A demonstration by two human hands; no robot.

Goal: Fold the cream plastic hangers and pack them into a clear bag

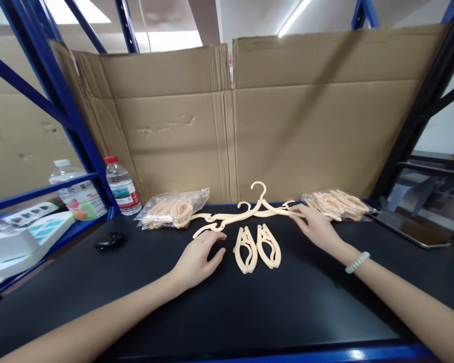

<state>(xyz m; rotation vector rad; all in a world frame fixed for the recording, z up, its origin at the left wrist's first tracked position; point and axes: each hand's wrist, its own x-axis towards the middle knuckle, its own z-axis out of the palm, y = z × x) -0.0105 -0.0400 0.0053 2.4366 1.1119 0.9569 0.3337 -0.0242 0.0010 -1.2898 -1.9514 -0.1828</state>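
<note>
1. Hangers [239, 218], unfolded and cream-coloured, lie on the desk [219, 312] just beyond the folded pair [253, 250]; two seem to overlap there, though the crossing arms make the count unsure.
2. Left hand [199, 259], left of the folded pair: fingers loosely spread, thumb apart, fingertips over the hangers' left end; whether they touch, I cannot tell.
3. Right hand [318, 227], right of the folded pair and a little beyond it: thumb and fingers pinching the hangers' right end.
4. Handling, judged by eye: light and fairly stiff, like moulded plastic; probably smooth enough to slide; thin hooks likeliest to snap if twisted.
5. Hold: thick arms near the centre should give the surest grip; tips may let the arms swing.
6. Clear left bag [166, 210] and right bag [336, 203], beyond the folded pair on either side, contain similar cream pieces; their film looks slack and slippery, so grip the contents through it.
</note>
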